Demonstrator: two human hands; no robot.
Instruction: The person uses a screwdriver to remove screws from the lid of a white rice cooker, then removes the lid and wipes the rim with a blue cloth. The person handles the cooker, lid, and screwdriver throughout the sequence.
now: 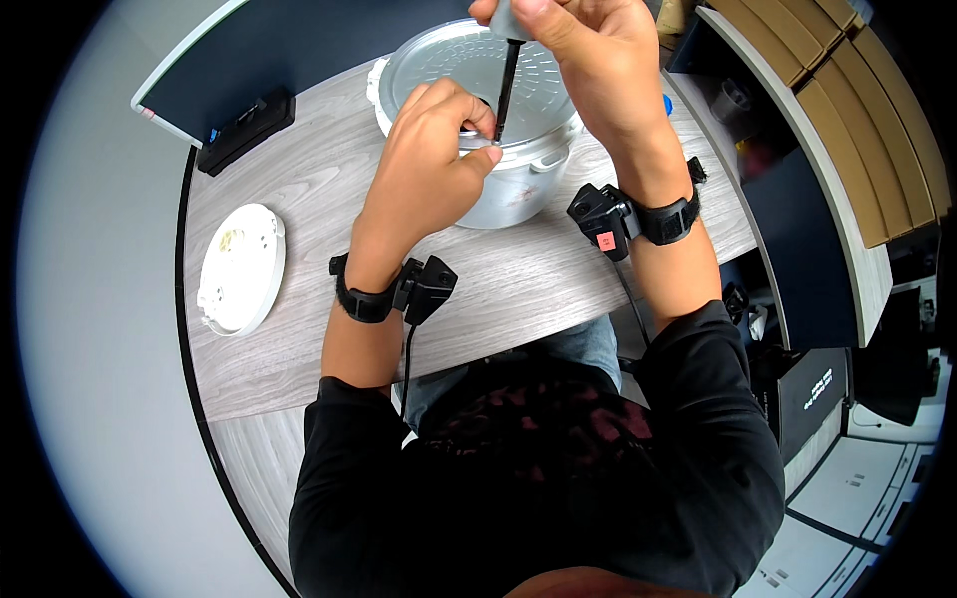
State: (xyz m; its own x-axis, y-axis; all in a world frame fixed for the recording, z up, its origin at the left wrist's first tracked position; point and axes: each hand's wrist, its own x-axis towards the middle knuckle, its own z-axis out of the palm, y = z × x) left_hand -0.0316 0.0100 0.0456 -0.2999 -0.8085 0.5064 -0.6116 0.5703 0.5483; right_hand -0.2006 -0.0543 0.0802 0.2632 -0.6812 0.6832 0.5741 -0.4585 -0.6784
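Observation:
A screwdriver (507,85) with a grey handle and black shaft points down in my right hand (603,45), whose fingers are wrapped round the handle. Its tip meets the near rim of a round silver metal pot-shaped housing (513,194). There my left hand (429,149) is closed in a pinch, thumb and forefinger close about the tip; whatever lies between them is too small to make out. Inside the housing's top shows a round metal plate (449,65) with a pattern of small slots. Pale lugs stick out from the rim.
To the left on the wood-grain table (309,299) lies a round white plastic cover (242,269) with small holes. A black box-shaped holder (246,133) stands by the dark partition (319,50). At right are a shelf (837,229) and cardboard boxes (857,140). Each wrist carries a strapped, cabled black device.

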